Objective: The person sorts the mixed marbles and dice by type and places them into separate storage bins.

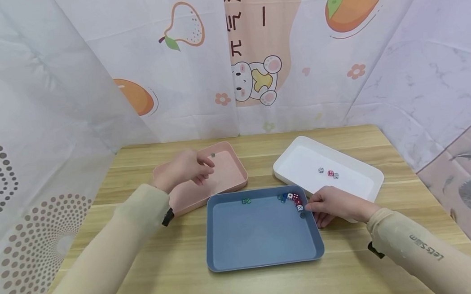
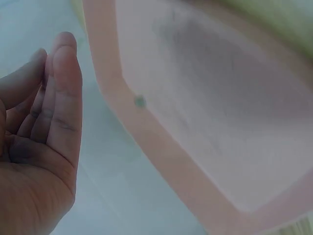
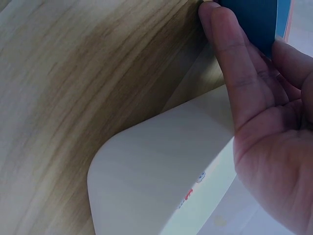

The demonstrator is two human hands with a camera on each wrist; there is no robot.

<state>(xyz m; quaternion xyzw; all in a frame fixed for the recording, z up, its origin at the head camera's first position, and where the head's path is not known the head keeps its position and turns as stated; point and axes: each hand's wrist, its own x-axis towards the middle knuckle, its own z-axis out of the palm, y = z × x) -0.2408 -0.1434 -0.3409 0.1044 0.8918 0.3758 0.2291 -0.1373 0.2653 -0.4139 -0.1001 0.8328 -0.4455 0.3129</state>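
Hovering left hand (image 1: 188,167); pink tray (image 1: 224,177) beneath

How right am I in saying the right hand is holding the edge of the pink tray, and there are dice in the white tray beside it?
The tray is wrong: the right hand is holding the edge of the blue tray, as the head view shows. There are dice in the white tray beside it.

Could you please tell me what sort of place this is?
Probably a curtained-off tabletop workspace: printed fabric hangs behind a wood-grain table, and a blue tray with dice stands on it.
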